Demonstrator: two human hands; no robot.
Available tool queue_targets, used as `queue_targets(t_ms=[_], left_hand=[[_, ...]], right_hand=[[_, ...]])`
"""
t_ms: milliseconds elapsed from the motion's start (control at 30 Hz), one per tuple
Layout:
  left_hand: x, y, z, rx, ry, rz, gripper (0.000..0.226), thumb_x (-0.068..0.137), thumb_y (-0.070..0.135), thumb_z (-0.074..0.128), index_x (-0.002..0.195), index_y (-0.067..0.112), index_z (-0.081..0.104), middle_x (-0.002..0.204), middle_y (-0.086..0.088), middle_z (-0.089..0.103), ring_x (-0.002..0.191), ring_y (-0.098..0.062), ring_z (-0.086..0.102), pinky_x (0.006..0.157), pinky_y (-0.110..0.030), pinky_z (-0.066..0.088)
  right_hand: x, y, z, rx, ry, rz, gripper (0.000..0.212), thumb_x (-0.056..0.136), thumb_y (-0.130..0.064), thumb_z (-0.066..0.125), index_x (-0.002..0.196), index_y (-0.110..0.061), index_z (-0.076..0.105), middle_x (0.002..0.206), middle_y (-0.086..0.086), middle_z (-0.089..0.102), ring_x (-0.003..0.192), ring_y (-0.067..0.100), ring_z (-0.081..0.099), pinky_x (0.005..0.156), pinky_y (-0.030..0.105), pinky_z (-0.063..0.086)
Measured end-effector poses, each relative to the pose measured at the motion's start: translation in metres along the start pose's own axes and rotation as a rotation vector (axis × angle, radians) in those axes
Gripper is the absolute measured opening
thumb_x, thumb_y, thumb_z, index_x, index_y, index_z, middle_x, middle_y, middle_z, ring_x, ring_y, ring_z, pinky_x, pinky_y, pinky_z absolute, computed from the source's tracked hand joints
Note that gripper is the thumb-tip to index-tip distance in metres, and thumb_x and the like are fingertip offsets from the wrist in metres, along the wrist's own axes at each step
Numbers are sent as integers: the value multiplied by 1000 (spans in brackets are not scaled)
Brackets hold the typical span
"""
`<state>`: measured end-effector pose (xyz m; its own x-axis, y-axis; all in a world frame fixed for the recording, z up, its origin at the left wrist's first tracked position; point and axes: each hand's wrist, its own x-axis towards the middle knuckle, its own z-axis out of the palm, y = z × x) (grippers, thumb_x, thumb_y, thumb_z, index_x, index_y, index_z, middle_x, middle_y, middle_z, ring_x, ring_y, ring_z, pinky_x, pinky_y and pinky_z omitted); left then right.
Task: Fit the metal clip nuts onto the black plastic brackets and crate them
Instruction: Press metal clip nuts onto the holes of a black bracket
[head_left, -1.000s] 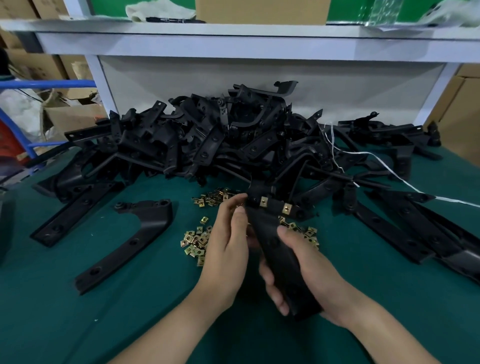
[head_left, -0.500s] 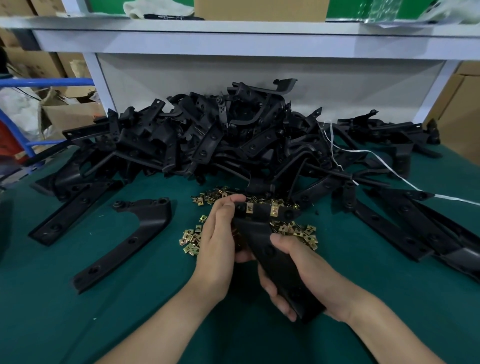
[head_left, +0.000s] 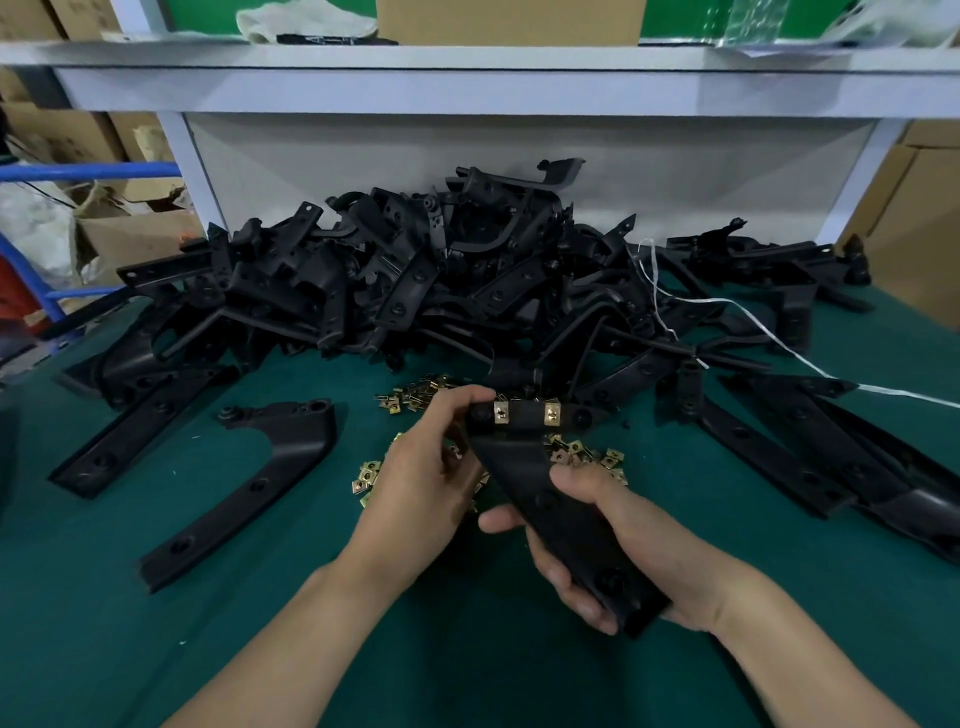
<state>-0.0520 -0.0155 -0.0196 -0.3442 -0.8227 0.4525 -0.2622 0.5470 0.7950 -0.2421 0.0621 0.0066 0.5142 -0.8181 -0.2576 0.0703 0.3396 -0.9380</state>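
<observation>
Both hands hold one black plastic bracket (head_left: 524, 467) above the green table. My right hand (head_left: 623, 545) grips its long lower arm, thumb on top. My left hand (head_left: 431, 478) holds the left end of its top bar, fingers curled over it. Two brass clip nuts (head_left: 525, 413) sit side by side on that bar. Loose clip nuts (head_left: 415, 400) lie scattered on the table under and behind my hands. A big heap of black brackets (head_left: 415, 280) fills the back of the table.
A single bracket (head_left: 249, 483) lies flat on the green mat (head_left: 156, 649) to the left, another (head_left: 140, 431) beside it. More brackets (head_left: 831, 457) spread to the right under a white string (head_left: 769, 332). A white shelf frame (head_left: 467, 88) stands behind the heap.
The bracket has turned so its top bar lies more level and faces me. My left hand has shifted along the bar's left end; the right hand keeps its grip.
</observation>
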Motion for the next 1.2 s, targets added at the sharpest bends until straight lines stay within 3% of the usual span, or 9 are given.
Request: queue_targets(t_ms=[300, 400, 533, 600, 667, 733, 900, 1067, 1200], left_hand=[[2, -2, 2, 155, 44, 146, 63, 86, -9, 61, 126, 39, 53, 116, 22, 56, 101, -7, 60, 86, -26, 48], [2, -3, 2, 147, 87, 163, 66, 82, -17, 55, 126, 32, 52, 115, 19, 54, 105, -3, 57, 88, -13, 44], [2, -3, 0, 132, 110, 151, 69, 81, -20, 52, 128, 31, 49, 118, 13, 53, 106, -3, 57, 86, -12, 43], [1, -2, 0, 140, 103, 142, 70, 82, -21, 52, 128, 32, 48, 118, 13, 52, 105, -3, 56, 85, -18, 46], [-1, -1, 1, 148, 84, 147, 69, 82, -21, 53, 127, 31, 48, 117, 14, 52, 102, -7, 57, 84, -29, 48], [-2, 1, 2, 150, 37, 172, 65, 84, -19, 54, 126, 30, 48, 116, 15, 51, 103, -9, 57, 84, -36, 48], [-5, 6, 5, 151, -97, 210, 53, 90, -7, 60, 128, 28, 47, 119, 14, 53, 103, -6, 58, 83, -37, 49], [-6, 5, 6, 122, -115, 137, 50, 91, 4, 66, 125, 35, 49, 115, 21, 56, 96, -10, 63, 82, -40, 51], [-9, 6, 7, 120, -101, 88, 47, 88, 14, 62, 120, 45, 47, 109, 21, 62, 84, -15, 65, 80, -42, 52]], right_hand=[[-1, -1, -8, 40, 80, 36, 67, 86, -70, 49, 119, -17, 72, 84, 9, 68, 66, 22, 66, 57, 30, 54], [-1, -3, -13, 88, 160, 15, 79, 81, -79, 51, 110, -9, 74, 92, 17, 71, 76, 27, 69, 65, 34, 56], [-3, 2, -24, -358, 701, -182, 78, 78, -88, 35, 67, -18, 66, 65, -1, 62, 59, 14, 55, 60, 33, 42], [-2, 8, -28, -615, 883, -348, 61, 87, -81, 34, 77, -27, 60, 65, -5, 56, 55, 12, 48, 56, 35, 41], [1, 13, -28, -743, 885, -437, 32, 87, -70, 49, 110, -48, 55, 89, -12, 62, 61, 10, 55, 58, 28, 47], [6, 16, -25, -820, 852, -469, 48, 83, -61, 58, 128, -59, 43, 110, -22, 59, 73, 6, 62, 64, 14, 47], [4, 15, -17, -903, 803, -553, 42, 91, -23, 68, 125, -45, 57, 121, -27, 61, 111, -2, 60, 87, 12, 44], [0, 11, -17, -898, 781, -518, 44, 90, -11, 71, 122, -41, 65, 115, -24, 62, 112, 1, 60, 86, 13, 43], [0, 9, -15, -897, 796, -518, 47, 91, -16, 70, 122, -49, 61, 115, -29, 62, 111, -5, 59, 86, 11, 42]])
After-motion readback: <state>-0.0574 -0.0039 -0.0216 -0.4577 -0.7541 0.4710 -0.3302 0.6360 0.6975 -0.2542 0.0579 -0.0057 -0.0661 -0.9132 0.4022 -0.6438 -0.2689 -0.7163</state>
